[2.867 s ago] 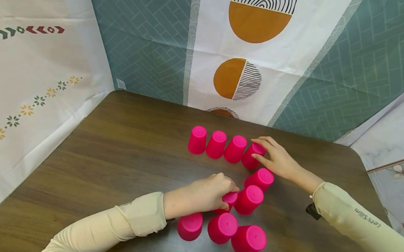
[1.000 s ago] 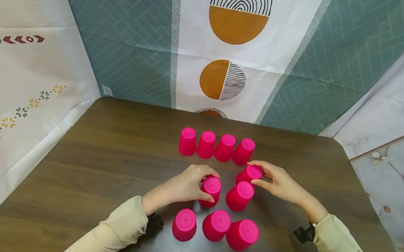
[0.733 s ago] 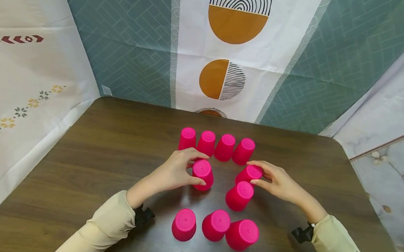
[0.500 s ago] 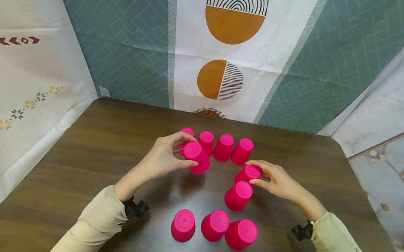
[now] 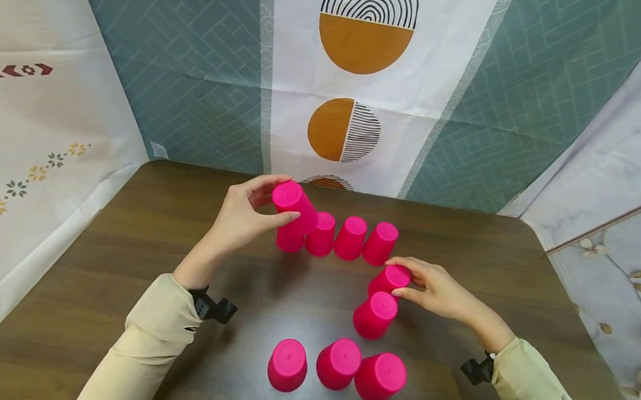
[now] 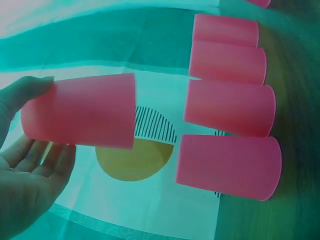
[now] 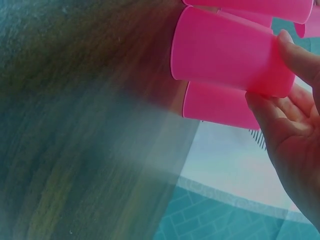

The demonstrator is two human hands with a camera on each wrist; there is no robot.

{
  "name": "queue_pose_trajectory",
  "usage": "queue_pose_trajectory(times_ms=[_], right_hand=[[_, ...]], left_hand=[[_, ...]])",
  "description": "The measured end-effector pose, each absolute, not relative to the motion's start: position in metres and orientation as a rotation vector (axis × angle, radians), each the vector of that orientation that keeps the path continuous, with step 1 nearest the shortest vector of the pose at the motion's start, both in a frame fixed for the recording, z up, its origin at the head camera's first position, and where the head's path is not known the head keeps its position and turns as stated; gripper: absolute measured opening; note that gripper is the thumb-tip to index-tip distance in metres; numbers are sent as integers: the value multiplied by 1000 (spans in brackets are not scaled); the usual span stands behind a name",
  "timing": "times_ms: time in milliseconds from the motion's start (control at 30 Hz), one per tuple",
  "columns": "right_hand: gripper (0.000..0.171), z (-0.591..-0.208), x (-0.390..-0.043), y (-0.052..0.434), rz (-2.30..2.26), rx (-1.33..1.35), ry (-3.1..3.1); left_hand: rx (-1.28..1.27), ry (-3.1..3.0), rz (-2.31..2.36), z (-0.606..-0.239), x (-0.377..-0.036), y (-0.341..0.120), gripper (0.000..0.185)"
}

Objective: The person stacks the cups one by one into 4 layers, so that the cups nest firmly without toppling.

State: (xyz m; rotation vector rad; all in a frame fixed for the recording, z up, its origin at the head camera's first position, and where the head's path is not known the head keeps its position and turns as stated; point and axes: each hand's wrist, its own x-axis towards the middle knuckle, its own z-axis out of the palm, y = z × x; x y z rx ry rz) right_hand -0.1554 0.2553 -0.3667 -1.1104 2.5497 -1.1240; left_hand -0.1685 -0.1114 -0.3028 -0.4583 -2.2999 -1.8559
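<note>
Looks like lift-and-place: left hand (image 5: 246,214) pinches a pink, tapered, plastic-looking cup (image 5: 294,206) above the left end of the row of four upturned pink cups (image 5: 349,240), right hand (image 5: 437,289) fingers clamp a nearer upturned pink cup (image 5: 388,279), next move probably wants a level set-down.

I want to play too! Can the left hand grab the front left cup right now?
Probably not: the left hand holds another cup. Otherwise the way to the front left cup looks free, with nothing over it.
</note>
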Motion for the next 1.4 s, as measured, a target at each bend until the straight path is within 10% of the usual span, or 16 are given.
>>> queue_pose_trajectory(times_ms=[1400], right_hand=[[55, -370, -157, 258, -1138, -1085, 2506]], left_hand=[[-595, -2471, -1820, -326, -229, -95, 56]])
